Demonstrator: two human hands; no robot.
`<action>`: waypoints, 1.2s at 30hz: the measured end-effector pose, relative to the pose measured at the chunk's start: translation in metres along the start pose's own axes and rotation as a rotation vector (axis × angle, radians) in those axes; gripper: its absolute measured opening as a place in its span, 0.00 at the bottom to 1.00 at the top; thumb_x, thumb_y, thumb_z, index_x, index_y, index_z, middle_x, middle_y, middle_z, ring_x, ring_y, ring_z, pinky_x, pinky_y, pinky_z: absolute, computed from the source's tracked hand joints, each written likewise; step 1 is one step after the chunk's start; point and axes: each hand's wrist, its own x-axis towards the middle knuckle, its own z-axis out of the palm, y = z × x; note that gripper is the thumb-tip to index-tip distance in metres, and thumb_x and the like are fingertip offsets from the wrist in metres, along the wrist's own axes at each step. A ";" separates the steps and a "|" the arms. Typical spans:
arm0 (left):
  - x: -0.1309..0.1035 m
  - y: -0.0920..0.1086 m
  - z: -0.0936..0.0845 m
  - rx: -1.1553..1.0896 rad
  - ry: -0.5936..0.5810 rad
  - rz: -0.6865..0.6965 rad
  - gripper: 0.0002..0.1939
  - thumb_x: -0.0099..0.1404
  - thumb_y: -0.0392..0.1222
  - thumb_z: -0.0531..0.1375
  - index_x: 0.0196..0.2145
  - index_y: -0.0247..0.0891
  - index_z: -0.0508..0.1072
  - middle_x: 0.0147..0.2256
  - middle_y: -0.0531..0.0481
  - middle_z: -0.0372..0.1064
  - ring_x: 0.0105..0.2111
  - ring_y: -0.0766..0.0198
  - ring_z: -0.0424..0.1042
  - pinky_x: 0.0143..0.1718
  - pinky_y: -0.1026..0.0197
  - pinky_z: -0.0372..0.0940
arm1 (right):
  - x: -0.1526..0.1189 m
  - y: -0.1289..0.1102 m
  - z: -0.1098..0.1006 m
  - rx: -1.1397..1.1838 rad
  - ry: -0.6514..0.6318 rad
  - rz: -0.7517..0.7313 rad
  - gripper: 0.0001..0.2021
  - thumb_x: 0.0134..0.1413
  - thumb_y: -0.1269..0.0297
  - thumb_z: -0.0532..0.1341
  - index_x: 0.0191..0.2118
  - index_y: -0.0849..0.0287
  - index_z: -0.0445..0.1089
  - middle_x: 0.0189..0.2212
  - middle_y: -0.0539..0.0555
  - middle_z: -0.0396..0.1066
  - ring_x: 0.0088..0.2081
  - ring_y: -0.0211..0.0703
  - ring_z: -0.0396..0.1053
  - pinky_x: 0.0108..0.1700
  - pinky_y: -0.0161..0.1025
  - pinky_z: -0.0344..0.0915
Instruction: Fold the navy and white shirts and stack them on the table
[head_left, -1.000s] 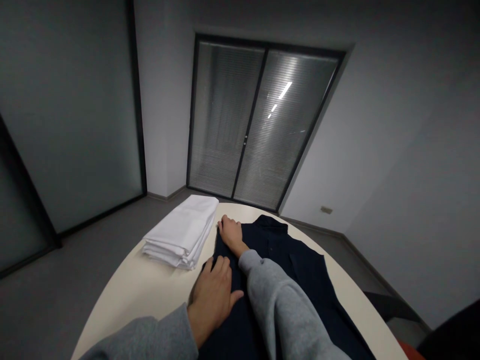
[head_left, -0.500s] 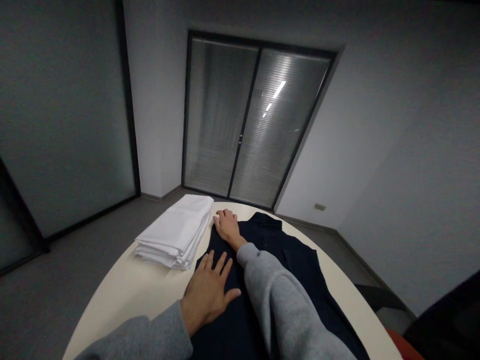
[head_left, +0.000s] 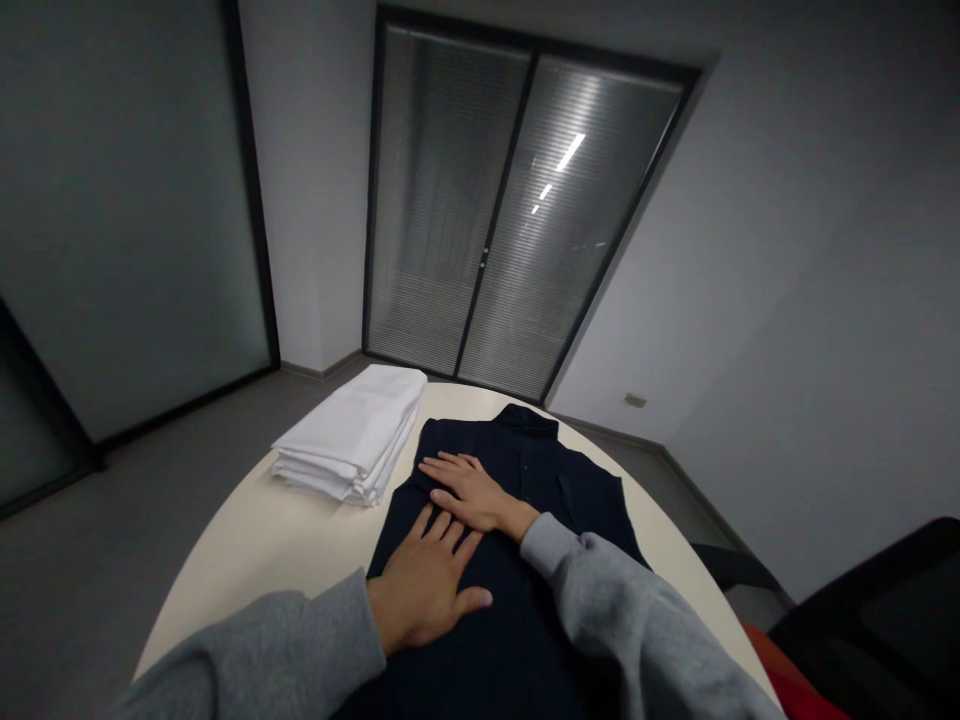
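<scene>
Head-worn view, facing forward and down, round table (head_left: 240, 550) close below

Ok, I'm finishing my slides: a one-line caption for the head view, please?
Left hand and right hand rest on a dark collared garment beside folded white cloth on a round table.

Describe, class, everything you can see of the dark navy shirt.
The shirt is dark navy, of matte, woven-looking fabric. It lies spread nearly flat, front up, on the round cream table, its collar at the far end. Small buttons run down below the collar. The left hand and right hand both rest palm down on it, left of the buttons. The right forearm covers part of it, its near end leaves the picture, and full sleeves cannot be made out.
</scene>
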 end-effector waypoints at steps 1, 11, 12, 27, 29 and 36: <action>-0.002 0.000 0.001 -0.013 -0.002 0.001 0.42 0.73 0.71 0.44 0.73 0.41 0.60 0.71 0.36 0.56 0.73 0.36 0.47 0.73 0.33 0.41 | 0.001 0.001 0.003 0.017 -0.013 0.018 0.28 0.76 0.45 0.46 0.74 0.44 0.52 0.74 0.51 0.53 0.75 0.51 0.45 0.73 0.58 0.40; 0.000 0.008 -0.009 0.021 -0.070 -0.029 0.41 0.74 0.67 0.49 0.74 0.40 0.57 0.71 0.35 0.55 0.72 0.34 0.50 0.71 0.30 0.44 | 0.015 0.001 0.003 0.016 -0.166 0.031 0.36 0.72 0.36 0.45 0.76 0.45 0.45 0.77 0.51 0.42 0.77 0.56 0.34 0.74 0.64 0.28; -0.001 0.008 -0.009 0.023 -0.076 -0.027 0.41 0.74 0.67 0.49 0.74 0.40 0.58 0.71 0.35 0.55 0.72 0.34 0.50 0.71 0.31 0.44 | 0.014 -0.002 0.003 0.006 -0.149 0.038 0.36 0.72 0.36 0.45 0.76 0.45 0.45 0.77 0.51 0.42 0.77 0.57 0.33 0.74 0.64 0.27; 0.165 -0.003 -0.084 0.008 0.145 -0.229 0.24 0.73 0.48 0.55 0.62 0.40 0.71 0.60 0.36 0.72 0.60 0.40 0.70 0.58 0.41 0.66 | -0.095 0.150 -0.072 -0.121 0.570 0.910 0.37 0.59 0.68 0.59 0.73 0.63 0.53 0.69 0.68 0.59 0.67 0.63 0.59 0.66 0.56 0.56; 0.208 -0.008 -0.078 -0.024 0.233 -0.284 0.26 0.73 0.43 0.53 0.66 0.36 0.66 0.62 0.33 0.69 0.62 0.42 0.68 0.57 0.45 0.66 | -0.096 0.167 -0.064 -0.116 0.556 0.904 0.39 0.57 0.69 0.59 0.74 0.61 0.51 0.70 0.66 0.58 0.68 0.62 0.57 0.66 0.56 0.54; 0.269 -0.053 -0.016 -0.116 0.303 -0.420 0.39 0.66 0.32 0.54 0.73 0.35 0.53 0.66 0.35 0.65 0.64 0.46 0.65 0.59 0.47 0.64 | -0.101 0.205 -0.028 -0.073 0.515 0.851 0.23 0.61 0.68 0.59 0.62 0.56 0.68 0.57 0.60 0.74 0.60 0.53 0.67 0.62 0.52 0.58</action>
